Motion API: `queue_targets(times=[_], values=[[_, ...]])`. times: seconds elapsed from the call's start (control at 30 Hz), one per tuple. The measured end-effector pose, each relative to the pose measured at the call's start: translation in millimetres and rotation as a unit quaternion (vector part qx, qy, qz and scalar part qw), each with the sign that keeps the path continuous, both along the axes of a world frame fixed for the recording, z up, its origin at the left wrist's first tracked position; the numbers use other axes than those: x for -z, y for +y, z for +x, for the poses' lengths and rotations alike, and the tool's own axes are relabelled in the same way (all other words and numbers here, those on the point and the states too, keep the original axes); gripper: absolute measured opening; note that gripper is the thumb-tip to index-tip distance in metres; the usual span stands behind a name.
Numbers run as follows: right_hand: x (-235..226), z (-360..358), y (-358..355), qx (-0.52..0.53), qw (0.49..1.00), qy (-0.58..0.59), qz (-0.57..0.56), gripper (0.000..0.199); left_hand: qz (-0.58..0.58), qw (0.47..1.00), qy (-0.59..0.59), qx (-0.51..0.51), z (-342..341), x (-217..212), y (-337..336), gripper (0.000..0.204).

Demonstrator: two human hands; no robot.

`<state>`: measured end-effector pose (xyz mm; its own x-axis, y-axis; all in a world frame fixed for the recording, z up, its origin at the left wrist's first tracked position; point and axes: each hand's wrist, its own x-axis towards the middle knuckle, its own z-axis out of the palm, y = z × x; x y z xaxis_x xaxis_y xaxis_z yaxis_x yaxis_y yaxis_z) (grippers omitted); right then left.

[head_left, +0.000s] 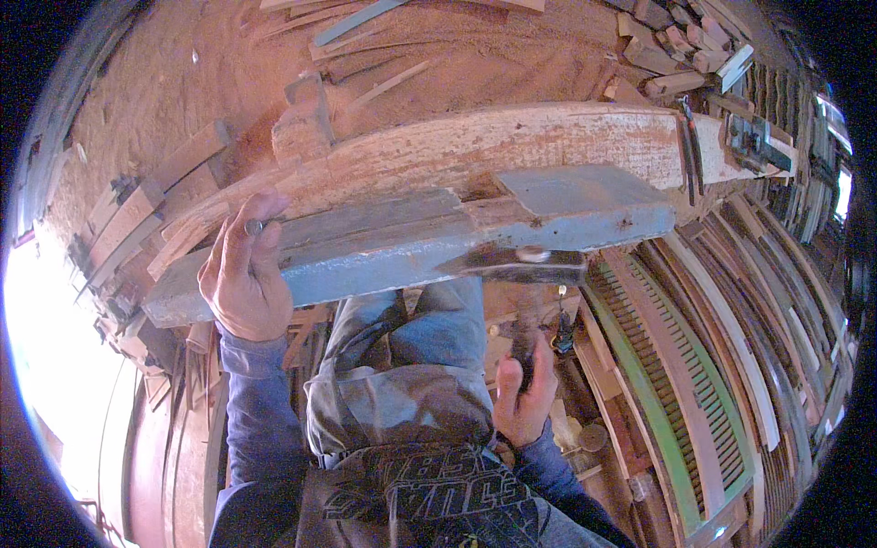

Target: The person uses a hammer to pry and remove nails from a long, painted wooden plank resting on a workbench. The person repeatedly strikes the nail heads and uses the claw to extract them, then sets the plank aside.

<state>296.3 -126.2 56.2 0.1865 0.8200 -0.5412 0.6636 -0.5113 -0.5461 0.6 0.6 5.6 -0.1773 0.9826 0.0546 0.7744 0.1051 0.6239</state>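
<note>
A thick wooden beam (384, 260) with worn blue paint lies crosswise before me, with a notch cut in its top right of the middle. Against the beam's left part rests my left hand (251, 279), its fingers curled round a small metal piece (256, 226) with a round end. Most of that piece is hidden by the fingers. Below the beam's right half, my right hand (527, 391) grips the handle of a hammer (530, 267). The dark hammer head is close to the beam's near face and smeared by motion; whether they touch I cannot tell.
Behind the beam stretches a long pale workbench plank (539, 132) with a clamp-like metal tool (751, 142) at its right end. Wood offcuts (681, 41) are heaped at the far right. A green slatted shutter (671, 384) and stacked boards stand at my right.
</note>
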Motion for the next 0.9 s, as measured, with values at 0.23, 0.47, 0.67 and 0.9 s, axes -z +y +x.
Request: queue_targets(times=[0.23,0.47,0.67,0.9], values=[[-5,-4,2,0.148,0.988,0.037,0.027,0.056,-0.005,1.000,0.004,-0.013,2,0,0,0.021],[-8,-2,13,0.142,0.988,0.060,-0.026,0.055,0.008,1.000,-0.015,-0.018,0,3,0,0.022],[3,2,2,0.001,1.000,0.007,0.009,0.056,0.031,0.999,0.020,-0.007,-2,5,-2,0.022],[-9,17,-1,0.241,0.963,0.098,0.068,0.052,0.051,0.997,-0.060,0.018,12,-19,13,0.015]])
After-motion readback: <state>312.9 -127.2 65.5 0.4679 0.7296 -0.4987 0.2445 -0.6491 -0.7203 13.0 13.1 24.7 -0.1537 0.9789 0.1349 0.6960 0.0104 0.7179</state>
